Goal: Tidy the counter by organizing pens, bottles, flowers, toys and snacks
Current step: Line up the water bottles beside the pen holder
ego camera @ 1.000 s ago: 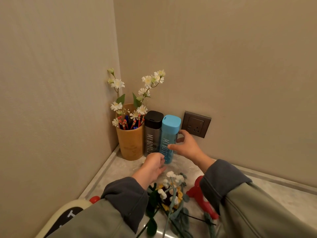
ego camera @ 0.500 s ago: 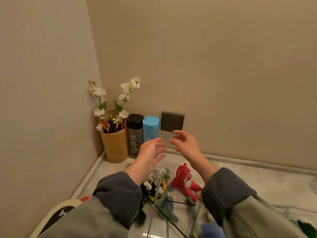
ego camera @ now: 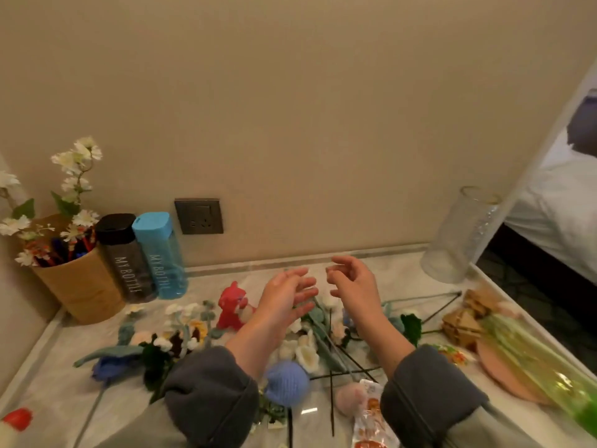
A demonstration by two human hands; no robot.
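Observation:
My left hand [ego camera: 286, 299] and my right hand [ego camera: 353, 284] hover empty, fingers spread, above a heap of crocheted flowers [ego camera: 310, 337] on the marble counter [ego camera: 48, 376]. A red toy figure [ego camera: 231, 307] stands just left of my left hand. At the back left corner a black bottle [ego camera: 124, 257] and a blue bottle [ego camera: 160, 253] stand side by side next to a brown holder [ego camera: 80, 286] with pens and white flowers. A blue crocheted flower [ego camera: 287, 383] lies between my sleeves. A snack packet [ego camera: 371, 415] lies near my right sleeve.
A clear glass vase [ego camera: 458, 237] stands at the back right by the counter's end. A green plastic bottle [ego camera: 542, 360] lies on a pink plate [ego camera: 504, 379] at the right, with wooden toys [ego camera: 465, 321] behind it. A wall socket [ego camera: 198, 216] sits above the counter.
My right hand has let go of the blue bottle, which now stands beside the black one. Both hands have drawn back and moved right over the flowers. My view has swung right.

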